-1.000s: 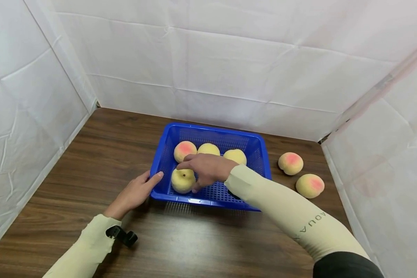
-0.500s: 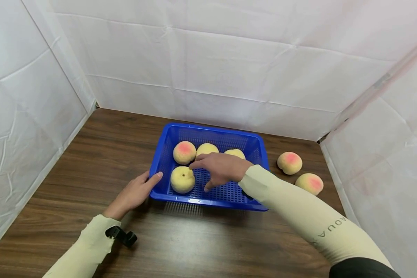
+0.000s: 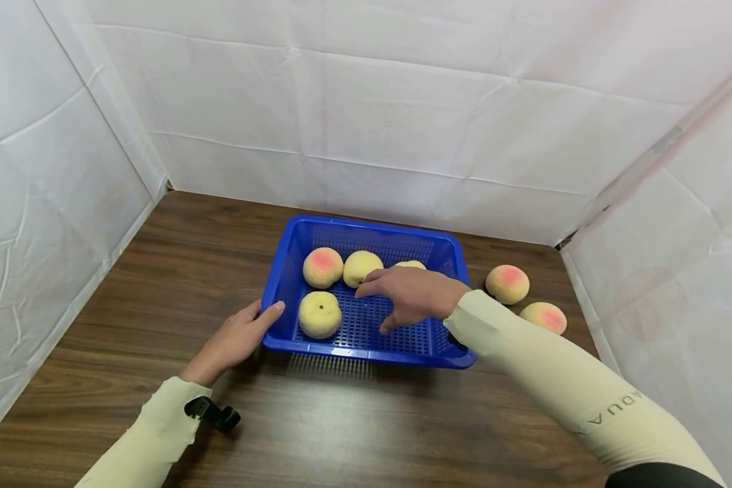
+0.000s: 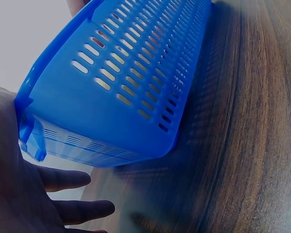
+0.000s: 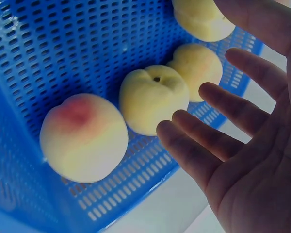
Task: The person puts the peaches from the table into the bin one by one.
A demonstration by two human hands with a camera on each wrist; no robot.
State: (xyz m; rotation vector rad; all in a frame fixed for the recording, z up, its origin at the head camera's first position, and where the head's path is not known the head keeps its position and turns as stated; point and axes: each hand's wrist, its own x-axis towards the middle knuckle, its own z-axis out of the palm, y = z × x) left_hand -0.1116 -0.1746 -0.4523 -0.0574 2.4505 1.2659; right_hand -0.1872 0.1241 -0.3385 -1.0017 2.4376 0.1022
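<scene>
A blue perforated basket (image 3: 366, 354) holds several peaches: a pink-topped one (image 3: 322, 268) at back left, a pale one (image 3: 355, 263) beside it, another (image 3: 411, 263) partly behind my right hand, and a pale one (image 3: 320, 315) at front left. My left hand (image 3: 234, 339) grips the left rim, thumb over the edge; in the left wrist view its other fingers (image 4: 68, 179) extend outside the basket (image 4: 97, 97). Above the basket's middle, my right hand (image 3: 417, 295) holds nothing. The right wrist view shows its fingers (image 5: 233, 107) spread near a pale peach (image 5: 153, 99).
Two pink-tinged peaches (image 3: 507, 284) (image 3: 544, 317) lie on the brown table (image 3: 317, 434) to the right of the basket, the nearer one partly covered by my right sleeve. White sheeting (image 3: 390, 108) stands behind the table and along both sides.
My right hand has moved rightward, away from the front-left peach, leaving it in the basket. My left hand has stayed at the rim.
</scene>
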